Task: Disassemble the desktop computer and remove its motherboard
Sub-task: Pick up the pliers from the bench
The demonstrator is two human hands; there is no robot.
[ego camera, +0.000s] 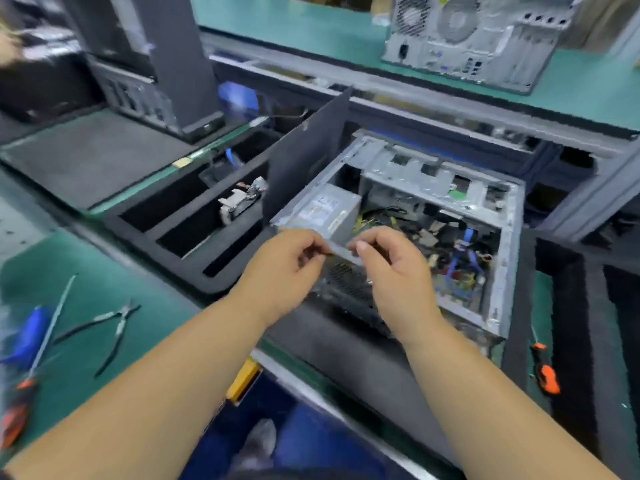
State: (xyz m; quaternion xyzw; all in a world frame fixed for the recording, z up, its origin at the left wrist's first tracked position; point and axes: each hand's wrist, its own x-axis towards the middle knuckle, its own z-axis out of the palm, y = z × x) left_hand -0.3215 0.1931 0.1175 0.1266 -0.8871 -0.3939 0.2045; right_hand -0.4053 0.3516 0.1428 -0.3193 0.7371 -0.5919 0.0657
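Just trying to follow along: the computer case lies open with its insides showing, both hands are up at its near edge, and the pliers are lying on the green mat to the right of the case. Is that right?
Not quite. The pliers lie on the green mat to the left of the computer case, not the right. The head view shows this. The rest holds: the case is open and the left hand and right hand are at its near edge.

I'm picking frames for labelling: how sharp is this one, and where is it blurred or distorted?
Head view: motion blur throughout, worst at the left edge, where the screwdriver smears; both hands and the open computer case stay readable but soft; wide-angle lens bends the bench edges; lighting even, no harsh glare.
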